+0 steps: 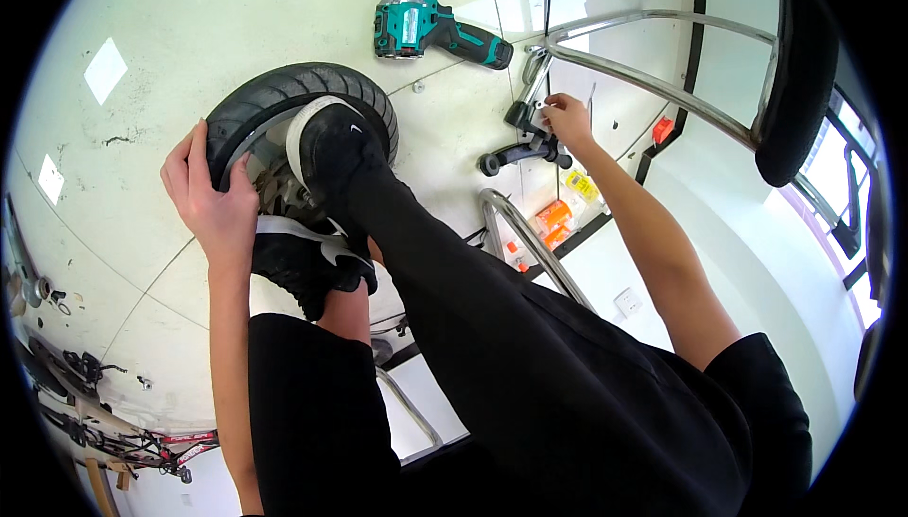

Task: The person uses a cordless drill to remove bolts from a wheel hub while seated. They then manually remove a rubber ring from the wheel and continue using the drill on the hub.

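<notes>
Gripping the tyre (271, 91) is my left hand (206, 192). I can't tell if my right hand (568, 123), beside a dark bar (517, 153), is closed.

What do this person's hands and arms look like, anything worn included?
The left hand and right hand are bare, with no gloves, rings or wristbands showing. The left forearm and right forearm are uncovered too. A plain black sleeve ends near the right elbow; none shows on the left.
</notes>
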`<action>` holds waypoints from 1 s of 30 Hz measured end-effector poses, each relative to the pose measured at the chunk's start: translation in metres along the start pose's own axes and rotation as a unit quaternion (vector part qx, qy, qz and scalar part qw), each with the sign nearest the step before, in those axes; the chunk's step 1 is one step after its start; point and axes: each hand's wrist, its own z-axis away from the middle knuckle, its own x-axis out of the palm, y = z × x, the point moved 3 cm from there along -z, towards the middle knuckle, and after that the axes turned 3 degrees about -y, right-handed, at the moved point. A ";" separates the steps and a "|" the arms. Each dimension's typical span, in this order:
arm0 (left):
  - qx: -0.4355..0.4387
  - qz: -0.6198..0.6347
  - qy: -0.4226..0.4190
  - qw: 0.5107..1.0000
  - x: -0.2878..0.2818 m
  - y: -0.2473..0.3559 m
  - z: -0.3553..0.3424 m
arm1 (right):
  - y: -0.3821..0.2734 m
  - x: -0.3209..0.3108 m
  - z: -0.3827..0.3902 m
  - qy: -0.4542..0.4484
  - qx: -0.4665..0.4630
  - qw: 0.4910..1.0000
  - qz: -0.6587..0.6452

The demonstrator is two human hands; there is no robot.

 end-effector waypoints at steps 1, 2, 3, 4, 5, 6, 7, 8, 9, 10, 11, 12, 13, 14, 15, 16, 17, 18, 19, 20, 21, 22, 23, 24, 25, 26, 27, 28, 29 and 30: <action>-0.006 0.010 -0.001 1.000 0.000 -0.001 0.000 | 0.002 0.003 0.000 0.009 -0.012 0.998 0.060; -0.011 0.021 -0.001 1.000 0.001 -0.001 0.001 | 0.004 0.006 -0.001 0.017 -0.024 0.992 0.120; -0.018 0.025 0.000 1.000 0.001 0.000 0.001 | -0.001 0.012 -0.001 0.004 -0.027 0.989 0.145; -0.024 0.029 0.001 0.999 0.002 0.000 0.002 | -0.008 0.016 0.005 -0.031 -0.025 0.983 0.177; -0.030 0.033 0.003 0.999 0.003 0.001 0.002 | 0.001 0.024 0.003 -0.075 0.010 0.979 0.190; -0.035 0.039 0.006 0.999 0.004 0.000 0.003 | 0.000 0.031 0.005 -0.119 0.045 0.971 0.203; -0.039 0.045 0.010 0.998 0.005 0.000 0.004 | -0.004 0.035 0.007 -0.122 0.021 0.957 0.264; -0.044 0.052 0.013 0.998 0.006 0.000 0.005 | -0.008 0.036 0.011 -0.123 0.006 0.963 0.239; -0.043 0.051 0.011 0.998 0.005 -0.001 0.005 | -0.013 0.037 0.015 -0.124 -0.011 0.969 0.214; -0.042 0.050 0.010 0.998 0.004 -0.003 0.005 | -0.016 0.037 0.017 -0.126 -0.028 0.974 0.188; -0.041 0.048 0.008 0.998 0.003 -0.004 0.006 | -0.010 0.038 0.015 -0.169 -0.031 0.980 0.098; -0.038 0.049 0.005 0.998 0.003 -0.004 0.004 | 0.002 0.036 0.008 -0.126 0.001 0.989 0.073; -0.035 0.050 0.003 0.998 0.004 -0.004 0.004 | 0.014 0.035 -0.001 -0.083 0.033 0.995 0.048; -0.032 0.051 0.001 0.998 0.005 -0.004 0.004 | 0.026 0.034 -0.010 -0.039 0.064 0.997 0.024; -0.033 0.053 0.002 0.998 0.004 -0.005 0.004 | 0.021 0.028 -0.010 -0.008 0.092 0.995 0.041; -0.034 0.054 0.003 0.998 0.004 -0.005 0.004 | 0.024 0.028 -0.016 0.028 0.103 0.992 0.066; -0.035 0.056 0.005 0.998 0.004 -0.005 0.005 | 0.031 0.031 -0.025 0.063 0.115 0.987 0.091; -0.033 0.055 0.005 0.998 0.004 -0.006 0.005 | 0.027 0.035 -0.029 0.097 0.125 0.981 0.115; -0.032 0.055 0.005 0.998 0.004 -0.006 0.005 | 0.025 0.041 -0.032 0.053 0.136 0.988 0.053; -0.030 0.054 0.005 0.998 0.004 -0.005 0.005 | 0.024 0.043 -0.035 0.015 0.170 0.984 0.055; -0.031 0.056 0.002 0.998 0.006 -0.005 0.004 | 0.022 0.043 -0.040 -0.024 0.204 0.977 0.056; -0.034 0.054 0.000 0.998 0.005 -0.005 0.003 | 0.011 0.047 -0.037 -0.066 0.235 0.968 0.057; -0.036 0.052 -0.003 0.998 0.003 -0.005 0.003 | 0.019 0.056 -0.039 -0.016 0.213 0.974 0.072; -0.038 0.056 -0.002 0.998 0.004 -0.005 0.002 | 0.025 0.062 -0.043 0.003 0.189 0.979 0.079; -0.040 0.061 -0.002 0.997 0.004 -0.004 0.003 | 0.031 0.066 -0.043 0.022 0.166 0.982 0.087; -0.042 0.065 -0.003 0.997 0.005 -0.005 0.003 | 0.037 0.070 -0.044 0.042 0.144 0.984 0.094; -0.034 0.059 -0.002 0.998 0.005 -0.005 0.003 | 0.008 0.065 -0.023 -0.011 0.162 0.985 0.060; -0.037 0.060 0.000 0.998 0.004 -0.006 0.005 | -0.007 0.060 -0.011 -0.025 0.160 0.985 0.064; -0.038 0.060 0.001 0.997 0.003 -0.007 0.005 | -0.018 0.057 -0.003 -0.040 0.158 0.984 0.068; -0.040 0.059 0.003 0.997 0.003 -0.008 0.005 | -0.021 0.058 0.001 -0.055 0.155 0.984 0.070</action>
